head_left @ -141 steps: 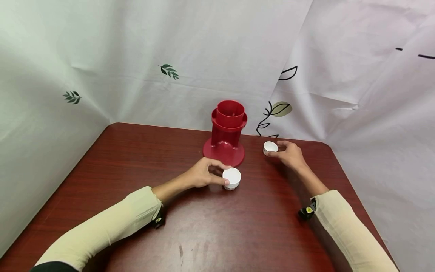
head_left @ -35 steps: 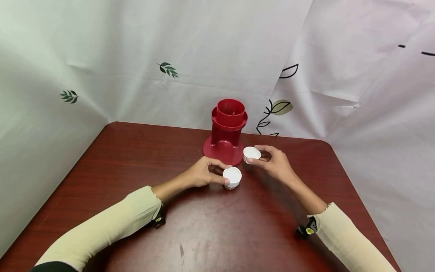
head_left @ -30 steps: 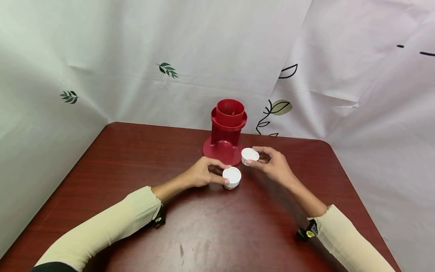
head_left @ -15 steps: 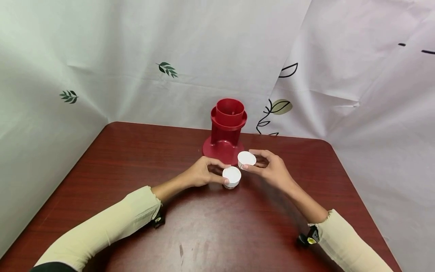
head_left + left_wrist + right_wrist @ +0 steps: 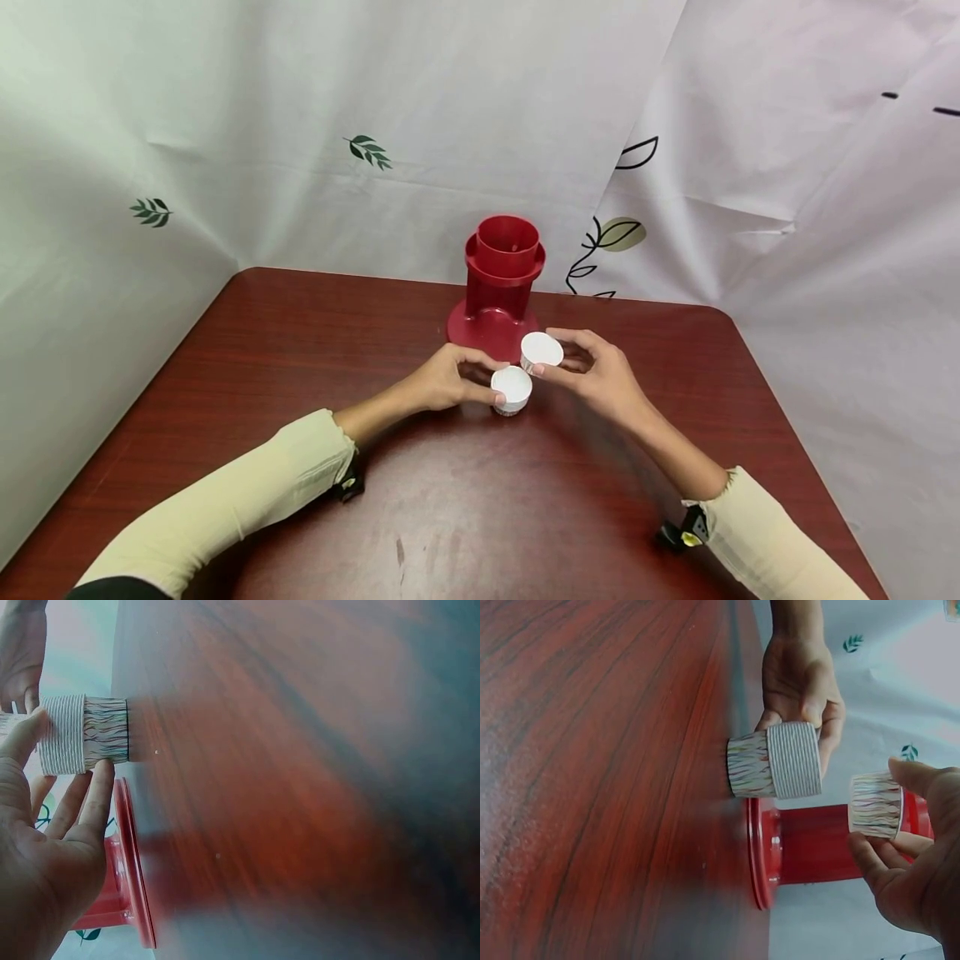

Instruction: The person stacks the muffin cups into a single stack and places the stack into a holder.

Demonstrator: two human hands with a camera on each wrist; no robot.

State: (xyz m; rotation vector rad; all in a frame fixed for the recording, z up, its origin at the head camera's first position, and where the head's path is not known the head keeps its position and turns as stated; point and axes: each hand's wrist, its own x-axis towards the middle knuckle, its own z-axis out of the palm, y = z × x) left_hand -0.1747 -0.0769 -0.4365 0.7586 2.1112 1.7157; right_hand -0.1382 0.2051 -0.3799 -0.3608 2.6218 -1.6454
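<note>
My left hand [image 5: 442, 382] pinches a stack of white paper baking cups [image 5: 512, 387] between thumb and fingers. The stack stands on the table; its nested rims and patterned lowest cup show in the left wrist view. With thumb and fingers my right hand [image 5: 600, 375] grips a single paper baking cup [image 5: 542, 350], patterned with thin coloured lines [image 5: 876, 804]. This cup is held up off the table, slightly tilted, close behind and to the right of the stack's top. Just behind both hands stands a red plastic holder [image 5: 498, 287] with a round base and an open tube top.
The dark red-brown wooden table [image 5: 465, 517] has rounded far corners. White cloth [image 5: 300, 125] with printed leaves hangs behind it and along both sides. Each wrist carries a small black camera, such as the right one [image 5: 684, 533].
My right hand has carried its cup leftward and nearer to me, from the table's far right to beside the stack. My left hand and the stack have stayed put.
</note>
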